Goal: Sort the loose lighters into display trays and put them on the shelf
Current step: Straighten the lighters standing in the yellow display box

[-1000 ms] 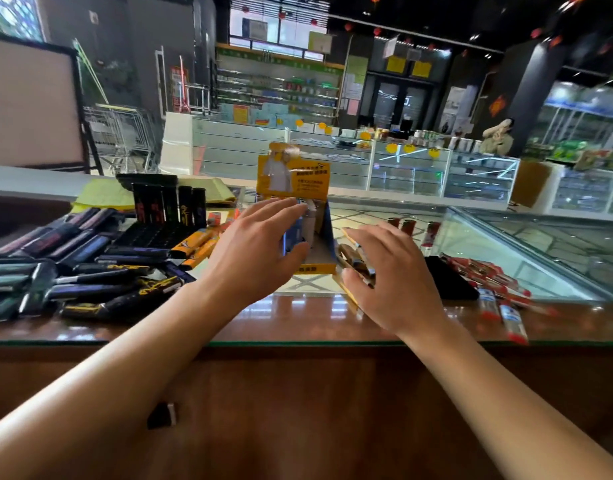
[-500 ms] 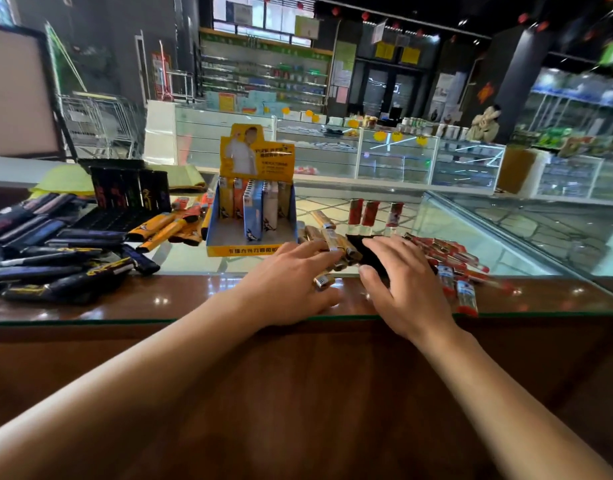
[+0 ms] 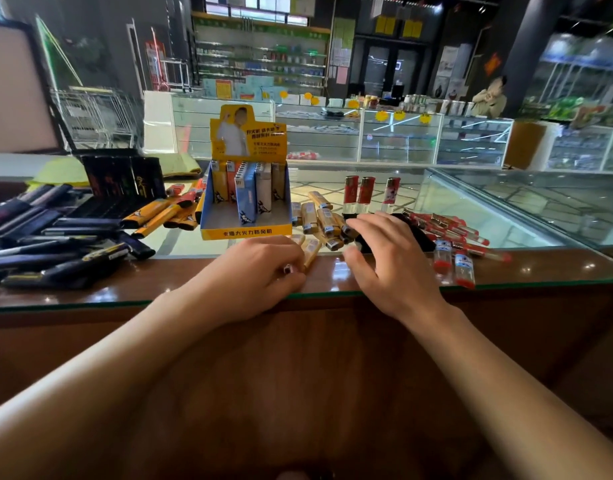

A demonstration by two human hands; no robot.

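Head view: left hand now grips tan plastic lighters; right hand, fingers spread, has reached the 1 o'clock pile for traying.

Yellow-and-blue display tray, gold lighters, red lighters
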